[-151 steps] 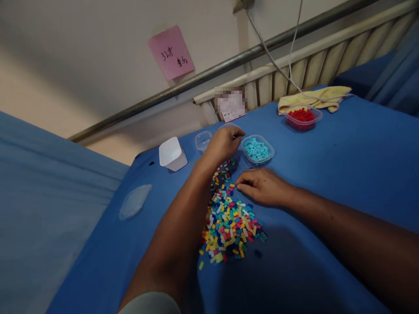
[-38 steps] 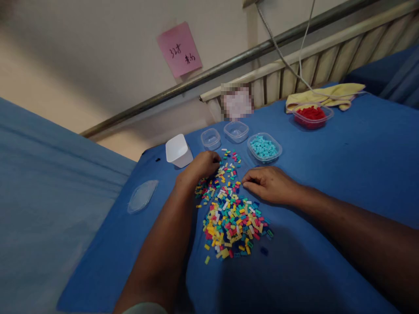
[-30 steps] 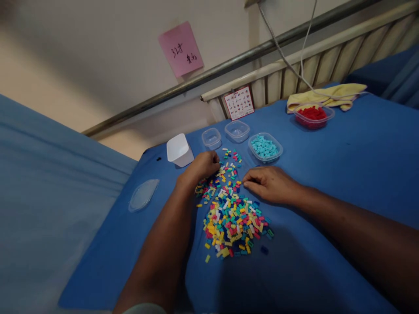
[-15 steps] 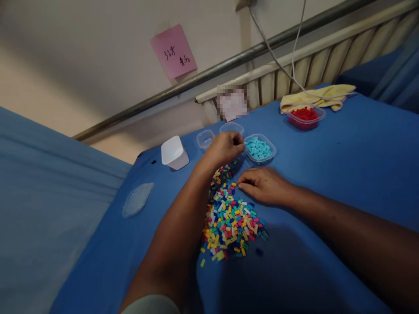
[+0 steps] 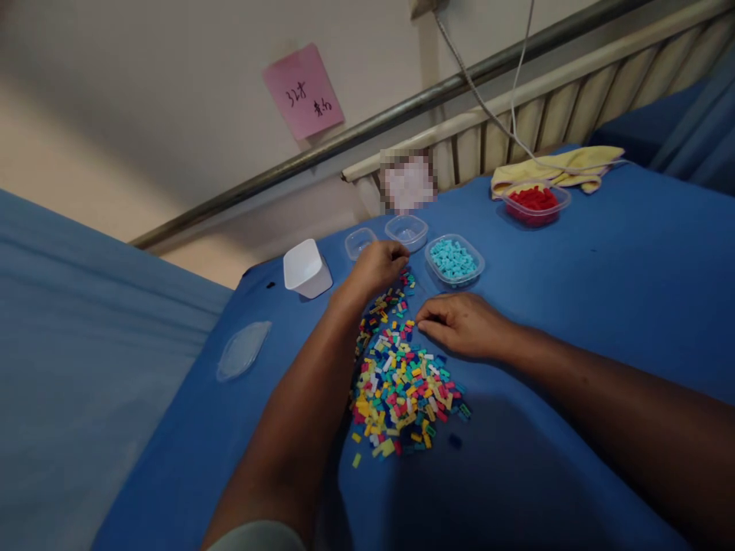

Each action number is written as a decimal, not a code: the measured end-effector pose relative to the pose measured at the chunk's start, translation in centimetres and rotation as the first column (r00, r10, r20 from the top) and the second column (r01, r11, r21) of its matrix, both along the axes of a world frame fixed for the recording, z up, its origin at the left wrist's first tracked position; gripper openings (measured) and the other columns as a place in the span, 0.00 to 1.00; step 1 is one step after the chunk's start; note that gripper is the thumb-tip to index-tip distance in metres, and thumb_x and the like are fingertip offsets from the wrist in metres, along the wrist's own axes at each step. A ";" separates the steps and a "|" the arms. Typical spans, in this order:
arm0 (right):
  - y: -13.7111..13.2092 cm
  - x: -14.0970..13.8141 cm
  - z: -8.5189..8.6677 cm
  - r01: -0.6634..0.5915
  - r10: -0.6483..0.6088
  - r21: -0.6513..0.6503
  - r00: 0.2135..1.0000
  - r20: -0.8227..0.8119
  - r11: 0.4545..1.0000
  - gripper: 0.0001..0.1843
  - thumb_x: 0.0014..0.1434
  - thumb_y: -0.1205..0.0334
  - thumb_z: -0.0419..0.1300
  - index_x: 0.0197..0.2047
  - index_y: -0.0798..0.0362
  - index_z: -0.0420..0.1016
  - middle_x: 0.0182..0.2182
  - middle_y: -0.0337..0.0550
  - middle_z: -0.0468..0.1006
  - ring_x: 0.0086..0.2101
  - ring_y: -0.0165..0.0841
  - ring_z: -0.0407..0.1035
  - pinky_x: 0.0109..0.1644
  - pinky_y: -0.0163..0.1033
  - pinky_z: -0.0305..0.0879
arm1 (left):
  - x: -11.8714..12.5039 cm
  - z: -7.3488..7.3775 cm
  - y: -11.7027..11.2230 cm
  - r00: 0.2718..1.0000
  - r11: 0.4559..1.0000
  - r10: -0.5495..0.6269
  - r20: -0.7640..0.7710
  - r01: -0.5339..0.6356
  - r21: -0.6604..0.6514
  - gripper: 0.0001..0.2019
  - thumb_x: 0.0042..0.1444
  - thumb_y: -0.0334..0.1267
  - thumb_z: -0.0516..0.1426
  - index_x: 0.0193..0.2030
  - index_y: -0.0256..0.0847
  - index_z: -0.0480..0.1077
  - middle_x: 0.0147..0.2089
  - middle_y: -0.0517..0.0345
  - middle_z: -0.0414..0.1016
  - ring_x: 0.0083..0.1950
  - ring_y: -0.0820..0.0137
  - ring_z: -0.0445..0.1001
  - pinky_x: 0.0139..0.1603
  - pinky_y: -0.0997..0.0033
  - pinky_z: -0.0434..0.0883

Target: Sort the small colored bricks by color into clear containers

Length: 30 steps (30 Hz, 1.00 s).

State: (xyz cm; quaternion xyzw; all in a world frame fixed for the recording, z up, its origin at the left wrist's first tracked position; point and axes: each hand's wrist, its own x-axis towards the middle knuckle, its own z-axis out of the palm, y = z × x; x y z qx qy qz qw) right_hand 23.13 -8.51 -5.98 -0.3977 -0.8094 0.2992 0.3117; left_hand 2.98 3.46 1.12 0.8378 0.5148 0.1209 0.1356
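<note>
A loose pile of small multicoloured plastic building bricks (image 5: 402, 390) lies on the blue-covered table, narrowing towards its far end. Over that far end, my left hand (image 5: 379, 265) is closed, its fingertips pinched low above the bricks; whatever is in them is hidden. My right hand (image 5: 464, 325) rests on the cloth at the pile's right side. Its fingers are curled with the tips beside a few bricks, and I cannot make out what they hold. A clear tub of light-blue bricks (image 5: 452, 260) stands just beyond both hands.
Clear tubs (image 5: 406, 231) stand behind my left hand, with a white container (image 5: 308, 269) to their left. A clear lid (image 5: 244, 350) lies at left. Red bricks fill another tub (image 5: 534, 203) by a yellow cloth (image 5: 560, 170). A radiator (image 5: 517, 115) lines the wall.
My left hand has moved left and slightly down, from the rim of the light-blue tub back over the pile's far end. My right hand has stayed in place.
</note>
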 end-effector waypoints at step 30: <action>-0.2 0.2 0.2 -0.015 0.015 -0.007 1.000 -0.023 1.000 0.08 0.71 0.61 0.64 0.45 0.46 0.87 0.40 0.39 0.89 0.37 0.36 0.81 0.41 0.40 0.66 | 5.2 1.7 -1.8 0.949 0.990 -0.089 0.303 0.052 0.129 0.12 0.69 0.34 0.61 0.56 0.36 0.80 0.55 0.49 0.85 0.50 0.64 0.82 0.56 0.64 0.75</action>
